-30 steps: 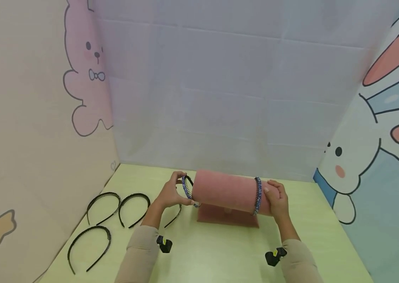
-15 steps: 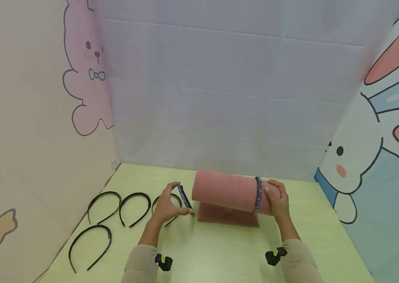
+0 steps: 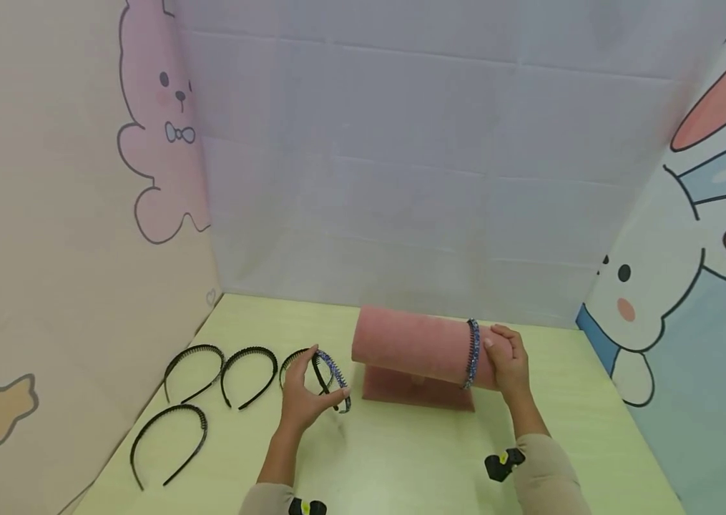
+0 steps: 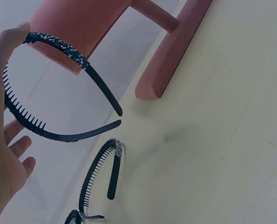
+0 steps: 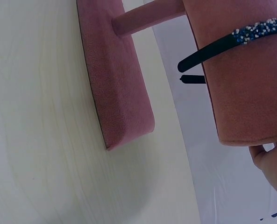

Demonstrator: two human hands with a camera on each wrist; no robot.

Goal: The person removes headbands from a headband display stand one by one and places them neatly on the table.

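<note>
My left hand [image 3: 303,402] pinches a toothed black headband with blue beads [image 3: 337,372] between thumb and fingers. It is held to the left of the pink stand, its two tips free in the left wrist view. My right hand [image 3: 508,366] grips the right end of the padded pink roll [image 3: 410,346] of a headband display stand, thumb in front and fingers over the back. Around the roll near that hand sits another blue-beaded headband [image 3: 473,354]; its tips hang below the roll in the right wrist view.
The stand's flat pink base [image 3: 417,390] rests on the pale table [image 3: 401,465]. Several black toothed headbands lie on the left: one at the front [image 3: 169,443], others behind it, including a middle one [image 3: 249,378] and one partly behind my left hand [image 3: 287,361]. Printed walls enclose the table.
The left hand has drawn the beaded headband away from the roll's left end, leftward and nearer, and turned it. My right hand stays on the roll's right end.
</note>
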